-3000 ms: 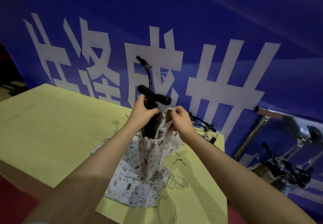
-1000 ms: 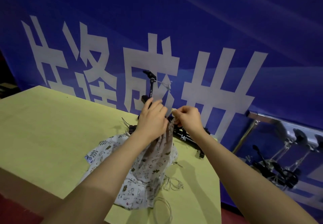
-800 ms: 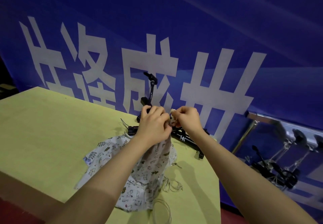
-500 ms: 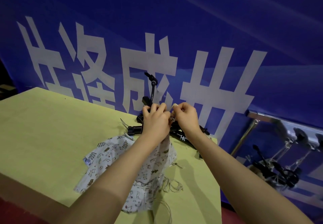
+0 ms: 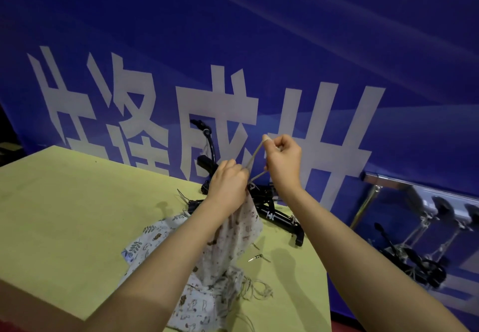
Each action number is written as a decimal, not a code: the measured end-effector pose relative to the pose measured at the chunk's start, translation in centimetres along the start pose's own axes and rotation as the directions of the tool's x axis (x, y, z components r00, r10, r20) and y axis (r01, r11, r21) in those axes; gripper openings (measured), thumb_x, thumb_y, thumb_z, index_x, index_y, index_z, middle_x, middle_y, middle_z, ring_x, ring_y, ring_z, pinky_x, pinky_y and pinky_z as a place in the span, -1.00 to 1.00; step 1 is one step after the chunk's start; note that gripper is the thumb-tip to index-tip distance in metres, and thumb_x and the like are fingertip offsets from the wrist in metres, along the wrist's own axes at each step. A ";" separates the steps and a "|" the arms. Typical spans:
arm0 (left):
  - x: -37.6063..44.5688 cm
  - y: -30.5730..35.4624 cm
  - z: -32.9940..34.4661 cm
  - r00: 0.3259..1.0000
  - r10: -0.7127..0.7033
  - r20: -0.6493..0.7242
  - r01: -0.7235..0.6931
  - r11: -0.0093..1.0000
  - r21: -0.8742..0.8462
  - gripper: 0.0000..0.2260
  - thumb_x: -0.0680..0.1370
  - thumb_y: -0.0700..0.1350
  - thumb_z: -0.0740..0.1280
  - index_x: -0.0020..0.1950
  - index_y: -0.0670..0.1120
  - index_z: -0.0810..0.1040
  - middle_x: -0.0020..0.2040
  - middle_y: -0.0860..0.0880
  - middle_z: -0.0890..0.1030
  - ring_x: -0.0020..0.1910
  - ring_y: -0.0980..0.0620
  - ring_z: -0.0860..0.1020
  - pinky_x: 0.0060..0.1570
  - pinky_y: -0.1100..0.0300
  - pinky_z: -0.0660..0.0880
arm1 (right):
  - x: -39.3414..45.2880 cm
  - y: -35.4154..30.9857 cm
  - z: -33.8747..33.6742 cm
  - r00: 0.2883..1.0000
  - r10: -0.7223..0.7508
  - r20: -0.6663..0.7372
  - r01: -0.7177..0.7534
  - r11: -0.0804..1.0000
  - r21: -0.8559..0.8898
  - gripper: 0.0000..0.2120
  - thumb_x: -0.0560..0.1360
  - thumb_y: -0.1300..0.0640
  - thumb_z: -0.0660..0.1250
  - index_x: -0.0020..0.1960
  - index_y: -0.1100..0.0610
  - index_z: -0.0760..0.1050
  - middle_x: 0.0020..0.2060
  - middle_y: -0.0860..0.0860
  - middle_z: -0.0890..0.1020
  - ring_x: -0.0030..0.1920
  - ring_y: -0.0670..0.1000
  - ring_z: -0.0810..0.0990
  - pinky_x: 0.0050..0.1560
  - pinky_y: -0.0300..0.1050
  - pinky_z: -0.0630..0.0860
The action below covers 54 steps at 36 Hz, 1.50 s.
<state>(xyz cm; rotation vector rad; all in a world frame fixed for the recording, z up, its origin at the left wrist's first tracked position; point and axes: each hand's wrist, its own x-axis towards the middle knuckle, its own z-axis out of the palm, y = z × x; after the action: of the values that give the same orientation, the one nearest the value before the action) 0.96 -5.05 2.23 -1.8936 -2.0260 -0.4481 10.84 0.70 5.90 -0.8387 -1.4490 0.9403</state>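
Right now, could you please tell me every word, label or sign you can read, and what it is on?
On the blue banner: four large white Chinese characters, tops cut off; the third looks like "成", the rest unsure.
On the black pump: a small white logo, too small to read.

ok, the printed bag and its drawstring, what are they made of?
Printed bag: looks like thin woven cotton or linen, matte off-white; it gathers in soft folds under the left hand. Drawstring: flat beige cord, probably cotton, matte; the right hand pulls it taut.
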 end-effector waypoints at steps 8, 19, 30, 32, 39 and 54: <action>2.0 1.0 -2.0 0.996 0.052 -0.077 -0.052 0.999 -0.006 -0.86 0.51 -0.29 0.24 0.03 -0.20 0.53 0.01 -0.16 0.55 0.10 -0.17 0.42 0.12 0.12 0.23 | 2.7 -4.4 -1.3 0.972 -0.143 -0.184 0.161 0.983 0.084 -0.64 0.54 0.19 0.30 -0.37 0.10 0.25 -0.48 -0.07 0.31 -0.52 -0.20 0.29 -0.42 -0.39 0.28; 7.3 6.7 -3.1 0.972 0.175 -0.157 -0.189 0.979 -0.077 -0.84 0.51 -0.27 0.26 0.07 -0.12 0.44 0.01 -0.10 0.51 0.07 -0.11 0.40 0.07 0.16 0.26 | 5.1 -7.5 -8.2 0.912 -0.255 -0.320 0.271 0.963 0.004 -0.68 0.53 0.19 0.32 -0.36 0.14 0.32 -0.49 -0.06 0.36 -0.51 -0.20 0.32 -0.44 -0.39 0.29; 8.9 18.7 -0.7 0.877 0.448 -0.173 -0.480 0.802 -0.356 -0.76 0.45 -0.24 0.29 -0.23 -0.03 0.23 -0.20 -0.11 0.51 -0.16 -0.12 0.44 -0.14 0.14 0.33 | 5.2 -7.1 -19.9 0.825 -0.244 -0.509 0.228 0.969 -0.096 -0.60 0.53 0.23 0.30 -0.42 0.11 0.24 -0.57 -0.10 0.28 -0.56 -0.16 0.25 -0.46 -0.35 0.23; 8.7 20.9 0.0 0.849 0.486 -0.209 -0.525 0.727 -0.442 -0.69 0.40 -0.30 0.32 -0.23 0.00 0.21 -0.27 -0.14 0.52 -0.25 -0.16 0.46 -0.18 0.11 0.33 | 4.7 -6.7 -21.8 0.814 -0.240 -0.529 0.213 0.971 -0.113 -0.59 0.52 0.24 0.30 -0.43 0.10 0.22 -0.63 -0.13 0.27 -0.57 -0.17 0.24 -0.47 -0.36 0.22; 8.3 28.3 2.9 0.832 0.536 -0.142 -0.505 0.625 -0.596 -0.89 0.47 -0.24 0.26 -0.24 -0.17 0.38 -0.25 -0.13 0.48 -0.20 -0.13 0.43 -0.17 0.02 0.37 | 2.6 -4.9 -29.5 0.814 -0.232 -0.532 0.140 0.968 -0.207 -0.62 0.50 0.26 0.32 -0.42 0.14 0.24 -0.65 -0.15 0.26 -0.54 -0.15 0.21 -0.45 -0.32 0.20; 4.4 43.2 10.0 0.699 0.691 0.184 -0.325 0.536 -0.779 -0.82 0.46 -0.32 0.29 0.02 -0.22 0.60 0.18 -0.08 0.48 0.16 -0.05 0.44 0.12 0.31 0.28 | -4.0 0.7 -43.0 0.798 -0.201 -0.567 -0.069 0.906 -0.418 -0.61 0.41 0.35 0.26 -0.44 0.09 0.14 -0.54 -0.03 0.22 -0.47 -0.10 0.16 -0.41 -0.18 0.18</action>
<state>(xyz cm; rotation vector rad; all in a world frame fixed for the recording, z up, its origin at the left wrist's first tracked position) 43.49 6.21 -4.58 -3.2573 -1.4134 -0.6987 54.00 1.09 4.44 -1.2602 -1.1051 0.2374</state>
